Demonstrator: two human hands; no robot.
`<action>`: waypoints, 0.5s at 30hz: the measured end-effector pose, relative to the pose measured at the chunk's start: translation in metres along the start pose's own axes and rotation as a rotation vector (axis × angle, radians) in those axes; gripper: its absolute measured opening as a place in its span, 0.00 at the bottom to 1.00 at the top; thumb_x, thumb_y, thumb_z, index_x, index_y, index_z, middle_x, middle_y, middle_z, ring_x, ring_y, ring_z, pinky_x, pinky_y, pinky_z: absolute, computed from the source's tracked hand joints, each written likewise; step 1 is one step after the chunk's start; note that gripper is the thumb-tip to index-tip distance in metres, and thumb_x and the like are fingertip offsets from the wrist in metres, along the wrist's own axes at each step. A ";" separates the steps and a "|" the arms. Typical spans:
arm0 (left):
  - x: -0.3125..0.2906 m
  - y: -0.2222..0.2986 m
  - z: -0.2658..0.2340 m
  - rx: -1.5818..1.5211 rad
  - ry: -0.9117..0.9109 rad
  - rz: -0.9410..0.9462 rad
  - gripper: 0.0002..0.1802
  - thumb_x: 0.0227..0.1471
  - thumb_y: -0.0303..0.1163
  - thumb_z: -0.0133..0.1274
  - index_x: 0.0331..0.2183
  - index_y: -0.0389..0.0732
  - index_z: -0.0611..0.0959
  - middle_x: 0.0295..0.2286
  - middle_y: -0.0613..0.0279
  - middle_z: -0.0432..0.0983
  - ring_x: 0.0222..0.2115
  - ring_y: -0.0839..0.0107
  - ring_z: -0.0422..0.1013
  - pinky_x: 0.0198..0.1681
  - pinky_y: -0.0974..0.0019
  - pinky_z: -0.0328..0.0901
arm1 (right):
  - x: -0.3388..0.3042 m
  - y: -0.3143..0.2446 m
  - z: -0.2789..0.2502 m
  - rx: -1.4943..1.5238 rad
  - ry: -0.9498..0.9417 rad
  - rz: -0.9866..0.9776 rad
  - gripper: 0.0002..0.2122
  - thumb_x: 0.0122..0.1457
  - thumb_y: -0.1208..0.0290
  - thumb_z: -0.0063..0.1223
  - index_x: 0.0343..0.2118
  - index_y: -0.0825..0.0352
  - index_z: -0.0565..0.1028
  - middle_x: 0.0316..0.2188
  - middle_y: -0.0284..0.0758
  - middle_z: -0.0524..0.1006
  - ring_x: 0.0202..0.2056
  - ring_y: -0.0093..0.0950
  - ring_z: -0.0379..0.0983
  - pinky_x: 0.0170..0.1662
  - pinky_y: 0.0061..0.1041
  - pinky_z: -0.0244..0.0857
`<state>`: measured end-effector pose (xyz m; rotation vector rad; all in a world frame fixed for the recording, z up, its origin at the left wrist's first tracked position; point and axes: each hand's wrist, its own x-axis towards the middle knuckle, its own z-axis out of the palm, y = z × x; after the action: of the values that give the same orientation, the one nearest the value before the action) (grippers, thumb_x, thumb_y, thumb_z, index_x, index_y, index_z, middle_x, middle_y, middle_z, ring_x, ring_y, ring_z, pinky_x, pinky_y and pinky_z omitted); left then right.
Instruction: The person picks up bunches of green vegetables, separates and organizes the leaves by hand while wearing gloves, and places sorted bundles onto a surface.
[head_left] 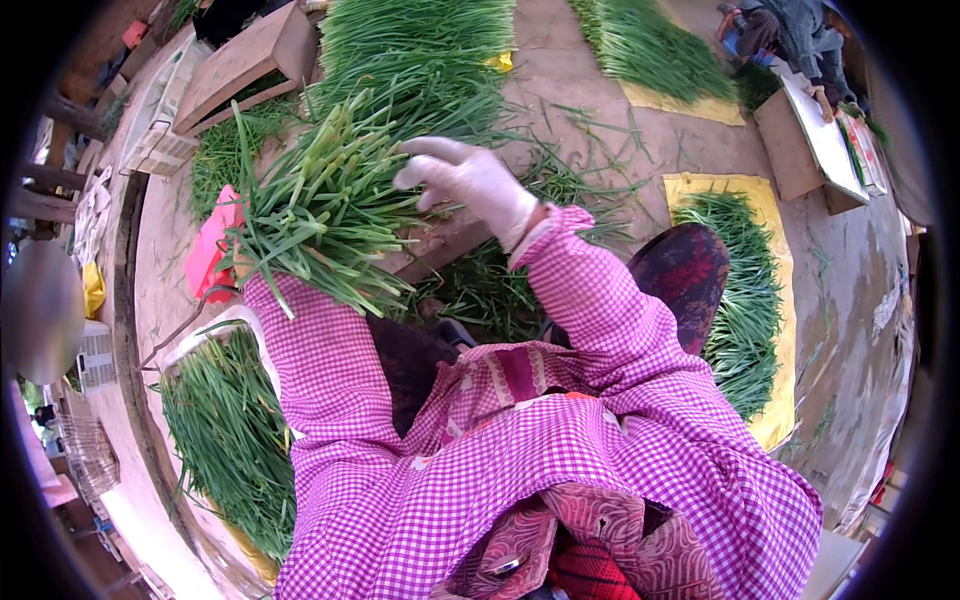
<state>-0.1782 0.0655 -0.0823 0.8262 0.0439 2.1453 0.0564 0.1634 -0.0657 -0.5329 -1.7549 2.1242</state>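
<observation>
A loose bunch of garlic chives (325, 200), pale stem ends upward, lies across my left hand (241, 266). Leaves cover nearly all of that hand, but the bunch is held up at the end of my checked left sleeve. My right hand (475, 185), in a thin whitish glove, is just right of the bunch. Its fingers are apart and curved, with nothing visible between them. Loose chives (485, 290) lie below, between my knees.
Chive piles lie ahead (415, 50), far right (660, 50), on a yellow sheet (783, 330) by my right knee, and at my left (230, 440). A wooden stool (245, 70) and red sheet-like item (212, 250) are left. Another person (800, 40) sits far right beside a box (795, 145).
</observation>
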 end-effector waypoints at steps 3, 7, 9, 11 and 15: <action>0.002 0.002 0.003 0.021 0.010 -0.005 0.08 0.51 0.37 0.47 0.27 0.46 0.69 0.24 0.67 0.63 0.30 0.70 0.62 0.44 0.58 0.59 | 0.012 0.013 0.012 0.195 -0.032 -0.064 0.09 0.56 0.69 0.50 0.35 0.70 0.75 0.29 0.35 0.78 0.26 0.21 0.73 0.31 0.18 0.67; -0.001 0.011 -0.001 0.023 0.024 0.011 0.08 0.51 0.37 0.47 0.27 0.45 0.69 0.24 0.67 0.64 0.30 0.70 0.63 0.44 0.58 0.59 | 0.002 0.007 -0.027 0.214 0.171 -0.164 0.10 0.58 0.68 0.49 0.32 0.70 0.76 0.26 0.35 0.78 0.27 0.21 0.73 0.32 0.19 0.66; 0.001 0.005 -0.011 0.001 0.015 0.013 0.08 0.51 0.37 0.47 0.27 0.45 0.69 0.24 0.67 0.64 0.30 0.70 0.63 0.44 0.58 0.59 | -0.007 0.010 -0.042 0.239 0.198 -0.084 0.12 0.59 0.64 0.48 0.33 0.69 0.76 0.29 0.34 0.78 0.31 0.20 0.74 0.36 0.18 0.66; -0.003 0.014 -0.009 0.002 0.015 0.020 0.08 0.51 0.38 0.47 0.27 0.45 0.69 0.24 0.67 0.64 0.30 0.70 0.63 0.44 0.57 0.59 | -0.012 0.006 -0.030 0.164 0.022 -0.137 0.14 0.60 0.61 0.46 0.34 0.68 0.77 0.33 0.33 0.78 0.35 0.20 0.73 0.40 0.20 0.66; -0.014 0.028 -0.009 -0.004 0.003 0.047 0.08 0.51 0.38 0.47 0.28 0.45 0.69 0.25 0.66 0.64 0.30 0.69 0.63 0.45 0.57 0.59 | -0.005 0.014 0.007 -0.313 -0.147 -0.104 0.14 0.58 0.62 0.51 0.42 0.65 0.77 0.39 0.32 0.78 0.40 0.25 0.72 0.46 0.25 0.64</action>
<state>-0.1967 0.0391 -0.0882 0.8289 0.0221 2.1898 0.0574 0.1526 -0.0783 -0.3595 -2.1655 1.8709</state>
